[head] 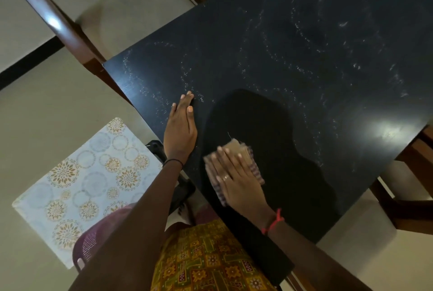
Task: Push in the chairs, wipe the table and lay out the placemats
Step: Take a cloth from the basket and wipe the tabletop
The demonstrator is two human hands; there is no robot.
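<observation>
While left hand (180,128) lies flat on table (304,56), right hand (236,178) presses cloth (240,145), fingers straight.

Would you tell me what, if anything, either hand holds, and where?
Nothing gripped: the right hand presses flat atop the cloth; the left hand rests on the table.

You are standing in a home dining area. A dark dining worktop (304,56) has a wooden cushioned chair (112,9) at its far left edge and a second chair (412,215) at its right edge. Off its near left corner lies a flower-patterned placemat (89,185), with pale floor (46,107) and a dark skirting strip (28,65) beyond.
</observation>
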